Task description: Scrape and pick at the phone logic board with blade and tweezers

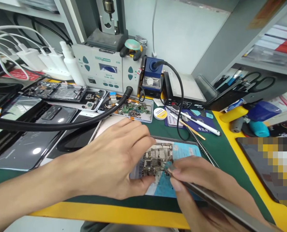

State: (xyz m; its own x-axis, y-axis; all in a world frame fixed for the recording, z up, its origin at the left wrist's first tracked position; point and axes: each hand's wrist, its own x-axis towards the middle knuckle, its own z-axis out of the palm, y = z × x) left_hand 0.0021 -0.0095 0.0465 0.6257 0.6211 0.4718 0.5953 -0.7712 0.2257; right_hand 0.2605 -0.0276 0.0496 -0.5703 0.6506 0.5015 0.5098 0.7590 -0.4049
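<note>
A small phone circuit board [157,156] lies on a blue-and-white printed card [186,149] on the green mat. My left hand [116,158] grips the board from the left, its fingers at the far edge and its thumb at the near edge. In my right hand [206,180] is a slim grey metal tool [215,199], pinched between thumb and fingers. Its narrow tip touches or hovers just over the board's right part; blur hides which. A clear plastic edge shows under my left hand.
A hot-air station [104,69] stands behind, its black hose [85,124] crossing leftward. A tray of circuit boards [136,109] sits before it. Phones [24,138] lie left. To the right are a round tin [160,113], a white pen-like tool [201,125] and a dark tablet [254,167].
</note>
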